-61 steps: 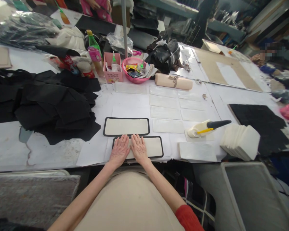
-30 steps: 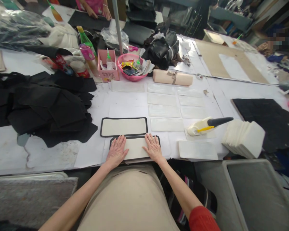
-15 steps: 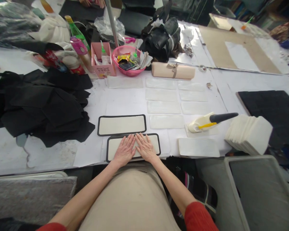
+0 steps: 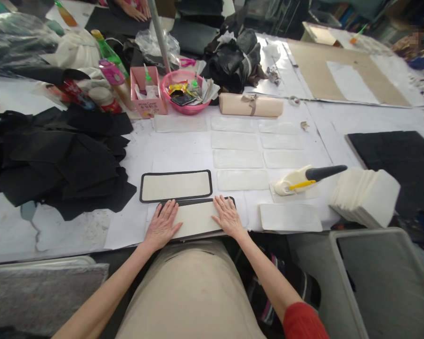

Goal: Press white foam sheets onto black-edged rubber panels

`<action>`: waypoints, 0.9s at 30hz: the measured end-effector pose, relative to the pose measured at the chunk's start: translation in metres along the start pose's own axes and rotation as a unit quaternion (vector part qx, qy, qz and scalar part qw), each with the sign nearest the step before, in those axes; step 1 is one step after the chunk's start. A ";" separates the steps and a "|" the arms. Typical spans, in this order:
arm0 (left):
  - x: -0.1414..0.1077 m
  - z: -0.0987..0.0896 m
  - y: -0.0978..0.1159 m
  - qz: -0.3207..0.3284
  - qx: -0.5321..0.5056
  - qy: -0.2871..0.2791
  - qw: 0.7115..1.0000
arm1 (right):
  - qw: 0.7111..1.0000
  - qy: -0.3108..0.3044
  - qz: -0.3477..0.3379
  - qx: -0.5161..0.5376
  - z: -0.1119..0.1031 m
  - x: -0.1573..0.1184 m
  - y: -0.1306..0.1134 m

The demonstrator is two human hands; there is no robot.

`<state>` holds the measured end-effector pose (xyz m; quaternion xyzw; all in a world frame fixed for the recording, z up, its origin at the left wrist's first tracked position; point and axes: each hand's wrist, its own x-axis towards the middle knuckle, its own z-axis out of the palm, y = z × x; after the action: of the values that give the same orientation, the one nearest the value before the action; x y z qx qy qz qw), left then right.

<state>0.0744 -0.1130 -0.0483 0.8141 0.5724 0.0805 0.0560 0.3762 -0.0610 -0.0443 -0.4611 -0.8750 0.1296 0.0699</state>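
In front of me at the table's edge lies a white rectangular panel with a black border [image 4: 195, 220]. My left hand [image 4: 162, 225] rests flat on its left end, fingers stretched out. On its right end lies my right hand [image 4: 229, 216], also flat with fingers spread. The panel's corners are partly hidden under the hands. Just beyond it, untouched, is a second black-bordered white panel [image 4: 175, 186]. Several pale translucent strips [image 4: 242, 180] lie in rows further right.
A pile of black pieces [image 4: 60, 155] covers the left side. To the right are a glue container with a yellow-handled brush [image 4: 292, 182], a white stack [image 4: 363, 195] and a flat white block [image 4: 290, 217]. A pink basin [image 4: 187, 108] stands behind; a co-worker's hand [image 4: 134, 10] shows at the top.
My hands have slid apart from the panel's middle, the left to the left end and the right to the right end. The view has shifted slightly.
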 end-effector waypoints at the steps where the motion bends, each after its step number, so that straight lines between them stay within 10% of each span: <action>1: -0.001 0.001 -0.001 -0.004 -0.005 -0.002 1.000 | 1.000 -0.002 0.003 0.003 0.000 0.000 0.001; 16: 0.002 0.008 -0.005 0.009 -0.025 0.021 0.999 | 0.997 0.023 0.010 0.076 0.001 0.000 0.007; 22: -0.007 -0.008 -0.013 -0.071 -0.085 0.112 0.987 | 0.956 0.180 0.176 0.148 -0.025 -0.020 0.025; 27: -0.030 -0.008 -0.016 -0.149 -0.123 0.132 0.972 | 0.956 0.167 0.210 0.115 -0.017 -0.033 0.016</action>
<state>0.0486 -0.1359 -0.0457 0.6887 0.6753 0.2478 0.0908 0.4115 -0.0770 -0.0328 -0.6385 -0.7133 0.1622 0.2391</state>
